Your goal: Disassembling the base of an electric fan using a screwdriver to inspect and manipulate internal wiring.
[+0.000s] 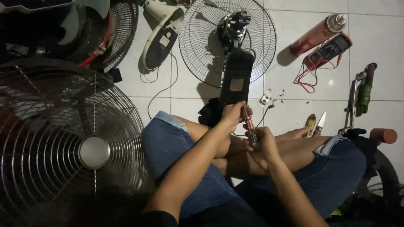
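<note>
A black fan neck housing (pixel 236 80) stands on the tiled floor in front of my crossed legs, with a fan motor (pixel 234 23) and a round wire grille (pixel 198 46) at its far end. My left hand (pixel 232 115) grips the lower end of the housing. My right hand (pixel 261 142) holds a screwdriver (pixel 249 126) with a reddish handle, its tip pointing up at the housing's base.
A large metal fan (pixel 67 143) fills the left side. A white fan base (pixel 162 35) lies at the top. A red spray can (pixel 315 33), a multimeter (pixel 330 48) with red leads, small screws (pixel 275 92), a knife (pixel 320 122) and a hand tool (pixel 362 96) lie to the right.
</note>
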